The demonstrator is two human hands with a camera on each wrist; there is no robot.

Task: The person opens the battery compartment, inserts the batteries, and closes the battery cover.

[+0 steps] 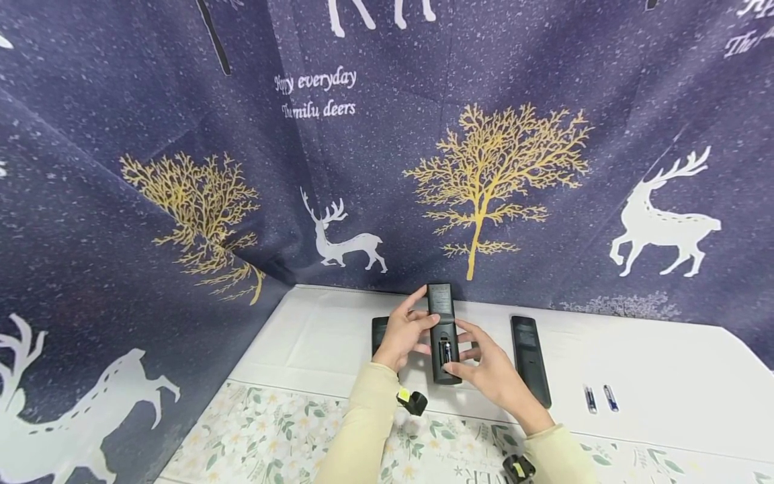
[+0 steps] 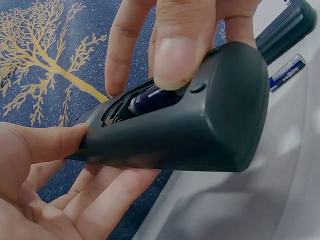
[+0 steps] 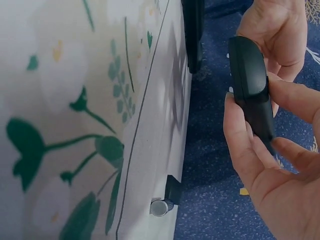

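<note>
A black remote control is raised above the table with its back showing and its battery compartment uncovered. My left hand holds it from the left side, thumb on the back and fingers beneath. The right hand grips its lower right side, and the thumb presses at the end of a dark blue battery in the compartment. In the left wrist view a metal spring contact shows at the compartment's far end. Fingers of both hands hide parts of the remote.
On the white table a second remote lies behind the left hand and a third right of the right hand. Two loose batteries lie farther right. A floral cloth covers the front; a deer-patterned curtain hangs behind.
</note>
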